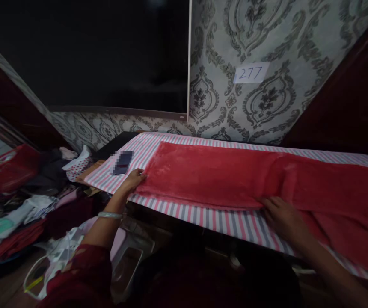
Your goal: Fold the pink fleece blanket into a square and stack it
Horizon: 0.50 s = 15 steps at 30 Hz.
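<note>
A long red plush cloth (pixel 209 171) lies spread over a striped sheet (pixel 235 224) in pink, grey and white. At its left end, my left hand (pixel 134 179) pinches the near corner between thumb and fingers. My right hand (pixel 282 214) has its fingers closed on the near edge, about midway along; the thumb is hidden. Left of the fold beside that hand, the cloth lies fairly flat. Towards the right it bunches up, and one part hangs lower over the table's front.
A phone (pixel 123 162) lies on the sheet's left end. Behind the table are a large dark screen (pixel 107 55) and a patterned wall with a paper (pixel 251 73) marked 277. Piles of clothes (pixel 17 226) fill the left side, near a plastic stool (pixel 129 256).
</note>
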Each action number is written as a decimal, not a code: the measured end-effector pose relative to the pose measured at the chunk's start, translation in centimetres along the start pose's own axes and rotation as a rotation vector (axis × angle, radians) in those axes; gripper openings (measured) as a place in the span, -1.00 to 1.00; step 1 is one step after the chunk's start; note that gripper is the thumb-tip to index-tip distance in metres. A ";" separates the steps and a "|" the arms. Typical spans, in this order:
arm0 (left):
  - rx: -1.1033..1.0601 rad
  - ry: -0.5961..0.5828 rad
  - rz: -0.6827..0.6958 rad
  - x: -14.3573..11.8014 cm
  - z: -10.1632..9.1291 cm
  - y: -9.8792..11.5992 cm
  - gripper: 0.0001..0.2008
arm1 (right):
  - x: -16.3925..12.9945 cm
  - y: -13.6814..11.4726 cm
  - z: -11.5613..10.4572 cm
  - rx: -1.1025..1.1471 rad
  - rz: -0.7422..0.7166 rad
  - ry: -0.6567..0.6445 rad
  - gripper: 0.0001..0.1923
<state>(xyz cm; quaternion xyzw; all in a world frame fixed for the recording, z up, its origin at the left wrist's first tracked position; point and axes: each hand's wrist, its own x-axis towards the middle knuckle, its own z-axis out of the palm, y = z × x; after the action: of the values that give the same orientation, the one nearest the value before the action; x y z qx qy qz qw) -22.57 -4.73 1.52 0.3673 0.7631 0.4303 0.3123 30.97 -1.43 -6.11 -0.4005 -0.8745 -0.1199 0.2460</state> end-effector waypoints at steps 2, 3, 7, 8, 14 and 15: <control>-0.070 -0.030 0.029 -0.2 -0.5 0.1 -0.66 | 0.4 0.3 -1.1 0.038 0.016 0.022 -0.65; -0.110 -0.048 0.041 -0.3 -0.9 0.0 -0.64 | 0.5 0.5 -1.6 0.064 0.026 -0.002 -0.65; -0.149 -0.096 0.030 -0.6 -1.7 -1.6 -0.60 | 1.6 1.3 -2.6 0.283 -0.011 -0.336 -0.70; -0.121 -0.095 0.026 -0.6 -1.7 -2.1 -0.60 | 2.5 1.5 -2.5 0.343 -0.016 -0.410 -0.70; 0.191 0.048 0.161 -1.6 -1.0 -4.0 -0.42 | 14.7 0.2 1.4 0.467 0.008 -0.316 -0.67; 0.257 0.058 0.185 -2.0 -0.9 -4.0 -0.37 | 17.5 -0.7 2.6 0.484 -0.013 -0.301 -0.67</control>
<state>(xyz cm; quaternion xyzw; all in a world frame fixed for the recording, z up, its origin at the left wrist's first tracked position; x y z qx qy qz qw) -23.38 -8.26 -1.30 0.4604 0.7834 0.3667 0.1996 19.82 10.37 0.84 -0.3379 -0.9069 0.1515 0.2010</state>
